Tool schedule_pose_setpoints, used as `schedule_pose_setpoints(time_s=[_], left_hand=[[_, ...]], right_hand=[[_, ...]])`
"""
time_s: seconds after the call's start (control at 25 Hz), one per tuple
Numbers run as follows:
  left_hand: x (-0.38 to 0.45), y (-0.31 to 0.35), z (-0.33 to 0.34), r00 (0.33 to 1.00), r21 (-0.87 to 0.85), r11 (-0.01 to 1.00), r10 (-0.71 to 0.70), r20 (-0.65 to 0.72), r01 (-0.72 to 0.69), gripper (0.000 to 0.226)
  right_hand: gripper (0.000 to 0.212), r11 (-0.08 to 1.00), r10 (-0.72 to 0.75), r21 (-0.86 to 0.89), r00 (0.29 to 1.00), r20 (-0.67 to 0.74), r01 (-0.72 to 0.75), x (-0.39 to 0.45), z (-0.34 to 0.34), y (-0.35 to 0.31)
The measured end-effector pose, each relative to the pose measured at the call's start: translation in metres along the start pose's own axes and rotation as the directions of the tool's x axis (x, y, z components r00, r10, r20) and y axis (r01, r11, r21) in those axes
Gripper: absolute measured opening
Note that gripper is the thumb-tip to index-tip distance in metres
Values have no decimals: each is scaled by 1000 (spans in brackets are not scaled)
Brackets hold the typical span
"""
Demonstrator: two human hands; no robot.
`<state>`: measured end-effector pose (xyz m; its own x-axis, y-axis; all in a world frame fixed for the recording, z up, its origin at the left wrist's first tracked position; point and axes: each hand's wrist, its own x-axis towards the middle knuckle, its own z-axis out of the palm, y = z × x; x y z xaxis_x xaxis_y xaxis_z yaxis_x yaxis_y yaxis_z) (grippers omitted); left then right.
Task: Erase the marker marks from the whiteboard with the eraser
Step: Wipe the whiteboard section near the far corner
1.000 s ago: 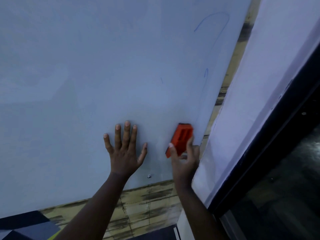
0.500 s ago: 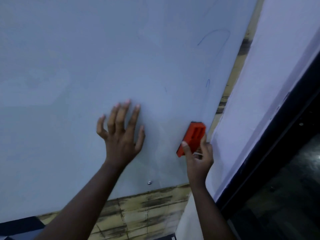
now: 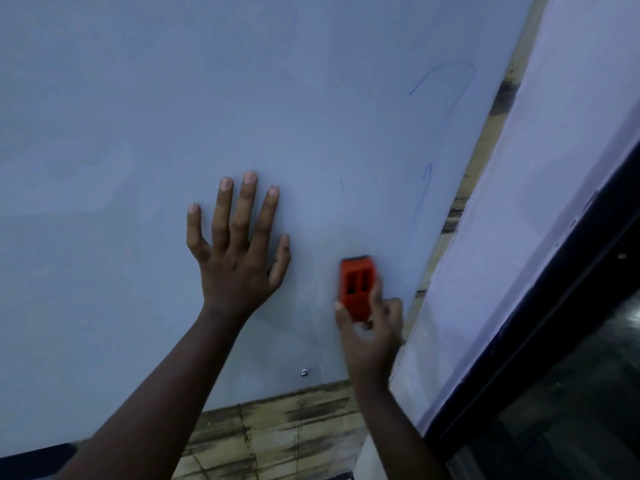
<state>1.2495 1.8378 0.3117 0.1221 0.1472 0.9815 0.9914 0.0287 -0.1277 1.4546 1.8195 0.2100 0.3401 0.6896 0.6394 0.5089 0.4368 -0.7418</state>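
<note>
An orange eraser (image 3: pixel 357 289), its back ribbed with two dark slots, stands upright against the lower right of a pale whiteboard (image 3: pixel 173 116). Faint blue marker marks (image 3: pixel 446 95) curve across the board's upper right, with a shorter stroke trailing down beneath them, above the eraser, close to the right edge.
</note>
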Motion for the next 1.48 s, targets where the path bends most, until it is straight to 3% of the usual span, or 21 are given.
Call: schedule_pose_setpoints(time_s=[0.08,0.16,0.24,0.4,0.6,0.68,0.76,0.84,0.96,1.04,1.2,1.32,1.44,1.48], left_hand=[[0,0,0,1000,-8,1000,-2,4,2,73],[0,-1,0,1000,0,1000,0,3,0,74],[-1,-1,0,1000,5,1000,3,-7,-3,73],[-2,-1,0,1000,-2,1000,10,-16,-10,72],[-4,-1,2,1000,-2,1000,15,-19,-15,72],[-4,0,2,1000,1,1000,15,-27,-15,71],[-3,-1,3,1000,-1,1000,10,-27,-10,71],[-2,0,2,1000,-13,1000,11,-12,-11,70],[1,-1,-6,1000,-38,999,5,1,-5,68],[9,-4,-13,1000,-53,999,6,-15,-7,63],[53,-19,-28,997,-89,995,37,-73,-43,50],[103,-37,-33,993,-68,996,41,-109,-49,51],[133,-49,-31,993,-18,999,49,-104,-51,56],[135,-49,-30,995,-3,999,51,-90,-51,59]], right_hand=[[78,957,-197,-176,961,193,232,-33,10,8],[84,888,-308,-237,892,330,394,-47,10,17],[84,868,-341,-252,882,324,428,-34,4,19],[76,984,-105,-148,994,-25,100,32,-24,2],[79,992,125,43,970,-210,-118,99,-48,-22],[74,1000,17,-17,984,-179,-20,96,-42,-38],[72,977,-172,-131,984,-41,165,71,-26,-54],[77,922,-315,-209,945,88,327,48,-15,-63],[77,858,-418,-275,901,120,434,58,-23,-65],[75,888,-365,-284,930,41,361,85,-39,-63],[75,993,-78,-93,987,-141,66,140,-66,-64],[75,1000,20,18,985,-173,-17,148,-68,-65],[79,943,203,301,960,-193,-139,150,-55,-81],[79,936,199,329,960,-195,-127,147,-50,-91]])
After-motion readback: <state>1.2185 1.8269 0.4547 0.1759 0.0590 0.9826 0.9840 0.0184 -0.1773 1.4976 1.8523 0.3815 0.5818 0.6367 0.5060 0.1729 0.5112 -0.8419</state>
